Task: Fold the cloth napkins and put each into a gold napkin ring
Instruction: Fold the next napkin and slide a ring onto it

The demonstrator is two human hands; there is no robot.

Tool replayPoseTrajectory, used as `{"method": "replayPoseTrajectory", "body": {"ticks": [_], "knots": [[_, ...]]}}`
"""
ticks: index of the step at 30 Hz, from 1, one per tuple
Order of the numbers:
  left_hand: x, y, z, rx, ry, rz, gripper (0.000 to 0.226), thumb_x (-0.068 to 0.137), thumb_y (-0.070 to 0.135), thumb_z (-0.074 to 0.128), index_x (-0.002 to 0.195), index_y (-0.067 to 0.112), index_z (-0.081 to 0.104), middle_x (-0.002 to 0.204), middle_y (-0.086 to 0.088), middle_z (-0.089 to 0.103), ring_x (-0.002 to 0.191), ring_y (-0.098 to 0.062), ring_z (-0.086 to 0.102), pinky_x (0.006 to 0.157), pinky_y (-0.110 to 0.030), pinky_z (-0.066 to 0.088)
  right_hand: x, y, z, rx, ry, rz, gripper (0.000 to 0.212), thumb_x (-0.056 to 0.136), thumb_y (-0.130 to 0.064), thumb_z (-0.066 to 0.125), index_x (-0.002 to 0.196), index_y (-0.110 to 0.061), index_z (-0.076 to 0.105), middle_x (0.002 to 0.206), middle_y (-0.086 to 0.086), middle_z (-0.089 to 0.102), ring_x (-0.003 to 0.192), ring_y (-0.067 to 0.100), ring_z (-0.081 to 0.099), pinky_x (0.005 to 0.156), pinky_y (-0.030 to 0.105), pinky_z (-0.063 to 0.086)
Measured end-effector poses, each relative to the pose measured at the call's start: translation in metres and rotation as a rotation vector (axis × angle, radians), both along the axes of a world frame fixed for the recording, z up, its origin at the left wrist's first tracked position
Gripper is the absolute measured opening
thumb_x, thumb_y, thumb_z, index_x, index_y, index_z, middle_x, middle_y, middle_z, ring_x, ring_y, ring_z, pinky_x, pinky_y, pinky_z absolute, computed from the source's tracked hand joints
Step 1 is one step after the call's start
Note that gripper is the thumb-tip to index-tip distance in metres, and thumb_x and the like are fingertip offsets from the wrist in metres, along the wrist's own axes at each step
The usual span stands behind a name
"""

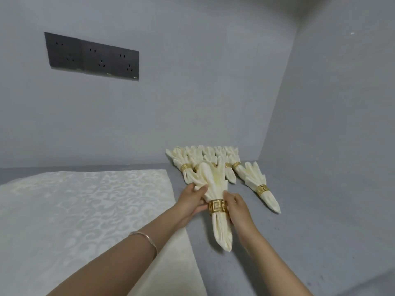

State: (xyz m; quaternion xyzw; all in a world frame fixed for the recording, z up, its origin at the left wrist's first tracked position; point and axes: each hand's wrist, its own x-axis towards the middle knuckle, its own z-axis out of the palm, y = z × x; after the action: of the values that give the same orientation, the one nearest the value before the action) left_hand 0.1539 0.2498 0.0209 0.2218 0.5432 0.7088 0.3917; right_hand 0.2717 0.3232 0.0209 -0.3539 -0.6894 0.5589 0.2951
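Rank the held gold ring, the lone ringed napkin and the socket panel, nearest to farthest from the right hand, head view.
1. The gold ring: touching the right hand, on its left.
2. The lone ringed napkin: lying further right.
3. The socket panel: far off, upper left.

Thin metal bangle, left wrist

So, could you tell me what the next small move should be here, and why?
Probably set the ringed napkin down on the table beside the finished napkins and let go: its gold ring is already on, and the left hand and right hand hold it in front of them.
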Motion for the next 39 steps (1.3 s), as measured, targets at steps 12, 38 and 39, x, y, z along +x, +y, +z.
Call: {"method": "replayPoseTrajectory", "body": {"ticks": [12,38,39], "knots": [[0.005,0.056,-0.005,-0.171,0.711,0.162,0.06,0.094,0.037,0.055,0.146,0.018,0.031,0.147,0.001,0.04,0.134,-0.016,0.037,0.104,-0.023,0.03,0.012,0.104,-0.013,0.22,-0.114,-0.353,0.037,0.076,-0.023,0.076,0.096,-0.014,0.046,0.089,0.0,0.056,0.077,0.018,0.053,0.067,0.027,0.039],[-0.037,-0.037,-0.076,-0.512,1.268,0.093,0.095,0.08,0.073,0.047,0.153,0.024,0.01,0.159,0.005,0.013,0.146,-0.014,0.013,0.12,-0.037,0.012,-0.023,0.031,-0.05,0.605,-0.047,-0.159,0.053,0.078,-0.032,0.074,0.125,-0.023,0.049,0.136,-0.005,0.042,0.128,0.013,0.039,0.109,0.038,0.033],[-0.038,-0.05,-0.075,-0.572,1.293,0.07,0.101,0.075,0.082,0.036,0.153,0.025,0.009,0.16,0.006,0.011,0.147,-0.015,0.009,0.12,-0.038,0.007,-0.024,0.014,-0.052,0.61,-0.027,-0.066,0.052,0.08,-0.032,0.073,0.125,-0.023,0.05,0.137,-0.007,0.041,0.128,0.01,0.037,0.11,0.035,0.031]]}}
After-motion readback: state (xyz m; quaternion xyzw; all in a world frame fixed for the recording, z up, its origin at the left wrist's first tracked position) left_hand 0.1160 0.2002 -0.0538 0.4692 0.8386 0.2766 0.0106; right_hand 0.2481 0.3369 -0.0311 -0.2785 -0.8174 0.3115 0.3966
